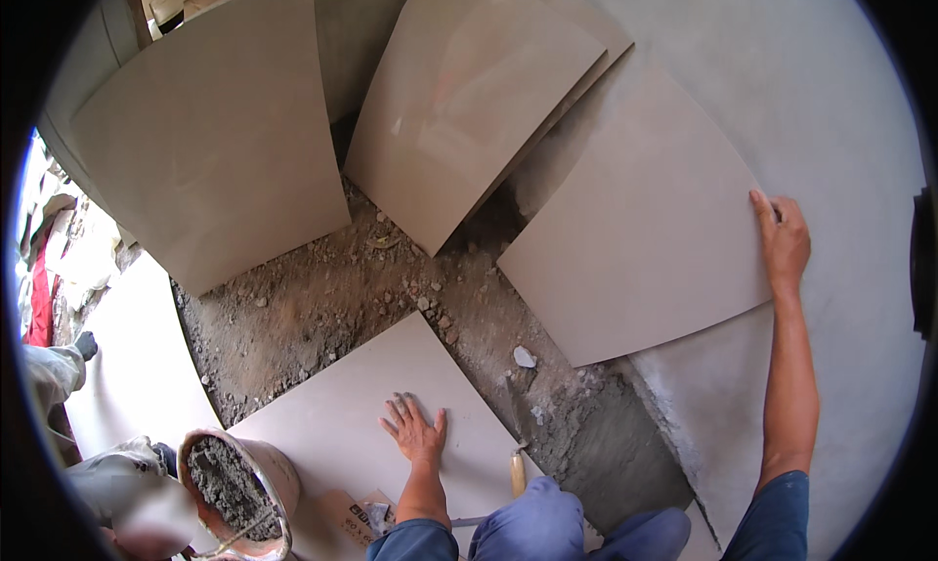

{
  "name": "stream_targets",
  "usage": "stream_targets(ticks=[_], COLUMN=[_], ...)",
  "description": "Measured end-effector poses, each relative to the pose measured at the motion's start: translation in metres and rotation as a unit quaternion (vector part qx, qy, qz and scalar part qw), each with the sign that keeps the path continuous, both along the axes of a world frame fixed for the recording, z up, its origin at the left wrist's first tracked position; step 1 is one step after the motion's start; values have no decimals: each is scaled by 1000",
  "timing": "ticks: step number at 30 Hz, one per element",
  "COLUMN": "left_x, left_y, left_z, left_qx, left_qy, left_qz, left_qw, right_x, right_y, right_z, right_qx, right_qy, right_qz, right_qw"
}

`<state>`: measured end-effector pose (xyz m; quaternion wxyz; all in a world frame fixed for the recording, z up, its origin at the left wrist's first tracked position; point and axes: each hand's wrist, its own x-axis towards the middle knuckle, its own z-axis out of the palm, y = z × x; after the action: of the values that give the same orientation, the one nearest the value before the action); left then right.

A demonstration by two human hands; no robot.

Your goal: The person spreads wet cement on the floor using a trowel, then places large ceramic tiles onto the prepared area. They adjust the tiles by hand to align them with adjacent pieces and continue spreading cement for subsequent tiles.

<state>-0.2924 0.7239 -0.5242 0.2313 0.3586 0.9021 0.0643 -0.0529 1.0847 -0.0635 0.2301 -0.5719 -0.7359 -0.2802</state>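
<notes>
With my right hand (pixel 782 238) I grip the right edge of a large beige tile (pixel 645 229), thumb on its face and fingers round behind. This tile stands tilted near the grey wall, its lower corner close to the ground. My left hand (pixel 415 429) lies flat, fingers spread, on another beige tile (pixel 342 390) on the floor. A trowel (pixel 518 471) with a wooden handle rests by that tile's right edge, near my knees. Wet grey mortar (pixel 625 453) is spread on the floor between the two tiles.
Several more tiles (pixel 479 82) lean at the back, one large tile (pixel 215 141) at far left. A bucket (pixel 283 473) of mortar stands lower left, beside another person (pixel 107 483). Loose rubble (pixel 313 307) covers the dirt floor; a white stone (pixel 525 357) lies near the mortar.
</notes>
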Motion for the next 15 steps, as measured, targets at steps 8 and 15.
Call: stream_targets(ticks=[8,15], left_x=[-3,-4], left_y=[2,8], left_z=[0,12], left_qx=[-15,-28], left_qy=[-19,-39], left_qz=[7,6], left_qw=[1000,999], right_x=[-1,3], right_y=[15,16], right_z=[-10,-17], right_qx=[105,120], right_qy=[-72,-72], right_qz=[57,64], right_qw=[990,988])
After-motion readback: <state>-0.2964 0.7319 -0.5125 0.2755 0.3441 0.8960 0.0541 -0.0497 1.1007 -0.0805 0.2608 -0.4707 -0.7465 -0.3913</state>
